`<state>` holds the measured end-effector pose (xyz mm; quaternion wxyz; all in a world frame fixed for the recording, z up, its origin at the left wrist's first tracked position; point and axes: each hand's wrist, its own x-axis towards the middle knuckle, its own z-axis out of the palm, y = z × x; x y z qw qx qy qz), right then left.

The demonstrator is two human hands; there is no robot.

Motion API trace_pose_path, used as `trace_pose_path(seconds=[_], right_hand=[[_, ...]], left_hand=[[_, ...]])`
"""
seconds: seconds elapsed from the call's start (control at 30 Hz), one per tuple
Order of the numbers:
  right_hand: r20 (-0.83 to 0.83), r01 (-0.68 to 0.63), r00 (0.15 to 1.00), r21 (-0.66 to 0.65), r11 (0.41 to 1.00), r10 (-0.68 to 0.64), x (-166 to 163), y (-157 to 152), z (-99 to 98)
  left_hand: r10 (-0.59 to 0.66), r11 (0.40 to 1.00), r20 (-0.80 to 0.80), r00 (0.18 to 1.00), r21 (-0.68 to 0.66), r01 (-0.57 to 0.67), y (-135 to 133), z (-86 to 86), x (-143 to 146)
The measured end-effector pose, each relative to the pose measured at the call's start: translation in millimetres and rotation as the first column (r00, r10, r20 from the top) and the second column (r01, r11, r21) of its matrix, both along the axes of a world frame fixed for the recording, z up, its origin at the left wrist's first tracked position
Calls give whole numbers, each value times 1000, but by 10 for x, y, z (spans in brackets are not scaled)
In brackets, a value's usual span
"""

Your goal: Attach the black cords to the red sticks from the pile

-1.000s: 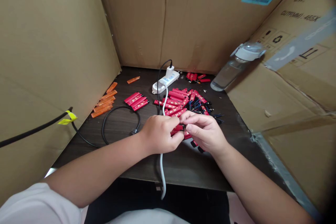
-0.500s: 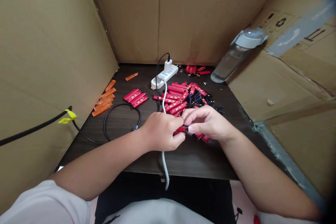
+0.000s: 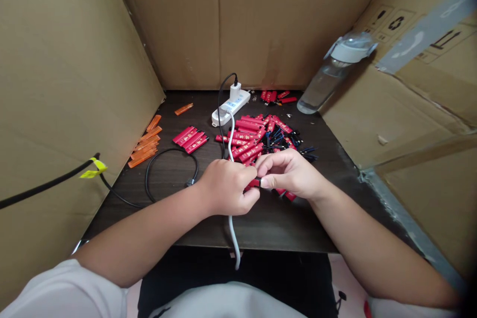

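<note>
Red piece (image 3: 254, 184) | left fingers (image 3: 249, 201) gripping, right fingers (image 3: 276, 180) at end | bottle (image 3: 336, 73): liquid (image 3: 319, 89)

Red piece (image 3: 254, 183) — black-ended, sideways, partly hidden.

Left hand (image 3: 231, 189): we hold it curled closed, back uppermost | Right hand (image 3: 292, 174): we hold fingers (image 3: 278, 159) bent toward the thumb (image 3: 275, 181) | Forearms (image 3: 149, 236), two: bare, converging forward

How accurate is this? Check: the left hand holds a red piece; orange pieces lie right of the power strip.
Wrong side: the head view shows orange pieces left of the power strip. The left hand does hold a red piece.
</note>
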<state>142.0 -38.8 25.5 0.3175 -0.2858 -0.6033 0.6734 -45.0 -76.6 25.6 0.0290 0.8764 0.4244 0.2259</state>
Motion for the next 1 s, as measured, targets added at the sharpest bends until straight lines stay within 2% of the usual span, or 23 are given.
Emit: trace_pose_path(seconds=[0.1,0.2,0.27,0.33,0.4,0.47,0.53,0.67,0.8,0.9,1.0], right_hand=[[32,-2,999,-5,1000,2,16,5,22],[76,143,986,45,989,-146,68,44,67],[130,289,943,143,947,-308,117,95,97],[228,364,873,284,887,-431,172,153,123],[363,282,822,409,868,-438,235,199,147],[507,68,797,464,883,-328,309,225,175],[614,-125,758,469,874,-221,387,234,207],[770,-289,615,420,860,-170,528,243,250],[900,-372,433,235,898,-56,635,241,266],[942,-370,323,218,903,-95,676,194,291],[954,-427,270,238,872,-128,672,98,317]], left_hand=[[-19,999,23,1000,-29,20,28,45,-41],[46,995,51,998,-92,-41,153,132,-176],[205,973,61,977,-123,-196,301,174,-324],[403,912,23,915,-100,-399,478,175,-499],[520,852,-24,854,-60,-520,649,131,-666],[565,817,-113,817,-63,-574,784,57,-795],[594,787,-165,788,-84,-611,875,-24,-875],[630,758,-152,762,-96,-645,966,-144,-961],[632,768,-95,769,-55,-638,999,-185,-1033],[602,799,-19,798,32,-601,969,-161,-987],[505,854,55,861,110,-508,848,-116,-776]])
